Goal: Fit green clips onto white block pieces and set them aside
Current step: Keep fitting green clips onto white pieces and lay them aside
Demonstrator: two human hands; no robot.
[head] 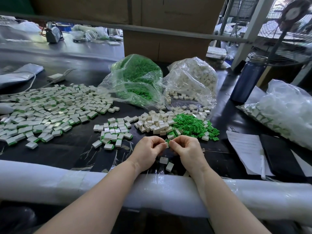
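Hands meet over the desk point(70, 149): left grip point(148, 150) and right grip point(187, 149) both pinch one white block point(166, 145) with a green clip point(167, 141).

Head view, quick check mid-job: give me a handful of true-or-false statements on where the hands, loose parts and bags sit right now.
1. Both hands meet on one small white block with a green clip. True; the left hand and right hand pinch it together.
2. The loose green clips lie left of the hands. False; they lie beyond and right.
3. The bag of green clips stands left of the bag of white blocks. True.
4. The blue bottle lies on its side. False; it stands upright, far right.
5. The big spread of finished pieces is on the left. True.
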